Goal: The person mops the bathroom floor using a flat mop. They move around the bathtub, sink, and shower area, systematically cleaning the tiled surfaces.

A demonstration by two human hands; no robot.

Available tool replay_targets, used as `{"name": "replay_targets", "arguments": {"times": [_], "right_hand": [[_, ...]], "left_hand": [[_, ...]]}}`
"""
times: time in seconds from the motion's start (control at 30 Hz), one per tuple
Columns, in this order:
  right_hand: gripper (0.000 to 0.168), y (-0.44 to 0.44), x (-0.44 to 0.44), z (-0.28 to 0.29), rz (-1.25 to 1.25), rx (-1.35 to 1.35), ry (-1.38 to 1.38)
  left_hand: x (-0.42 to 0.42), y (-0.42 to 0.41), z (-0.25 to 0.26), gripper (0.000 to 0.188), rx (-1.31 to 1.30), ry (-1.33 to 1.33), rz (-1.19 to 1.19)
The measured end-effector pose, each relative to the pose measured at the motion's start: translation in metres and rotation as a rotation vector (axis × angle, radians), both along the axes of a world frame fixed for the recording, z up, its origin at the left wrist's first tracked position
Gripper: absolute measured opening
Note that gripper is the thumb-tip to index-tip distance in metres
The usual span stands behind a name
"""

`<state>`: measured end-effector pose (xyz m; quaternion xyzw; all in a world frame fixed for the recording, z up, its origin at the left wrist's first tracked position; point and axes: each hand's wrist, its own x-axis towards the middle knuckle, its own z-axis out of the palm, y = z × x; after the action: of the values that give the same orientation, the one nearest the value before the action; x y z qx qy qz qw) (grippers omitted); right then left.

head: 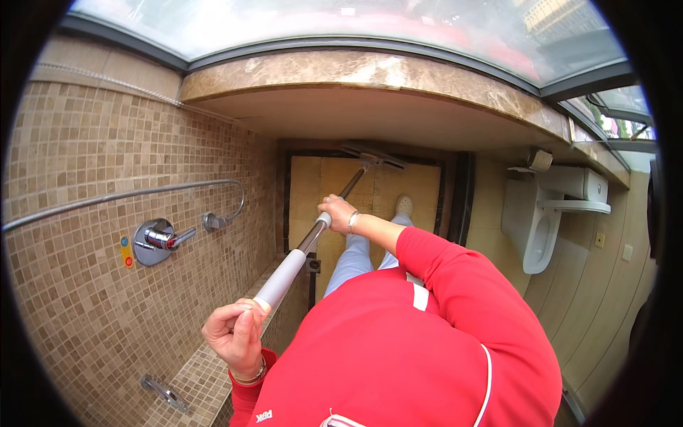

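Note:
A long pole (309, 239) with light grey grips runs from lower left to the upper middle. My left hand (235, 333) holds its near end, fingers curled about the tip of the grip. Farther along, my right hand (336, 212) is wrapped around the shaft by a short grey collar. The far end carries a wide flat head (376, 157), a floor squeegee or flat mop. That head lies on the ribbed tan floor (341, 184), close to the dark border below the window ledge.
Mosaic-tiled wall (80, 160) on the left carries a shower mixer (155, 242), a hose (133, 193) and a spout (165, 394). A stone ledge (320, 69) runs under the window. Right of a dark raised sill (461, 197) stands a toilet (539, 235) with its lid up.

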<state>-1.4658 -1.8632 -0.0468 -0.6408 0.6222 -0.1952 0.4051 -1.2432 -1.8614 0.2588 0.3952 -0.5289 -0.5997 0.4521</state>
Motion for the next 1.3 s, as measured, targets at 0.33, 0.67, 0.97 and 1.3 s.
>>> {"name": "replay_targets", "arguments": {"times": [0.33, 0.67, 0.97, 1.3], "right_hand": [[0.021, -0.041, 0.027, -0.018, 0.227, -0.116, -0.125], [0.02, 0.013, -0.046, 0.002, 0.165, -0.086, -0.185], [0.022, 0.092, -0.166, 0.012, -0.054, -0.146, -0.107], [0.016, 0.122, -0.177, 0.051, -0.592, -0.287, 0.126]], "left_hand": [[-0.013, 0.038, -0.006, 0.01, -0.068, -0.105, 0.157], [-0.092, 0.067, 0.018, 0.012, -0.18, -0.127, 0.003], [-0.186, 0.077, 0.035, 0.011, -0.089, -0.113, -0.202], [-0.2, -0.022, 0.044, 0.013, -0.07, 0.139, -0.766]]}}
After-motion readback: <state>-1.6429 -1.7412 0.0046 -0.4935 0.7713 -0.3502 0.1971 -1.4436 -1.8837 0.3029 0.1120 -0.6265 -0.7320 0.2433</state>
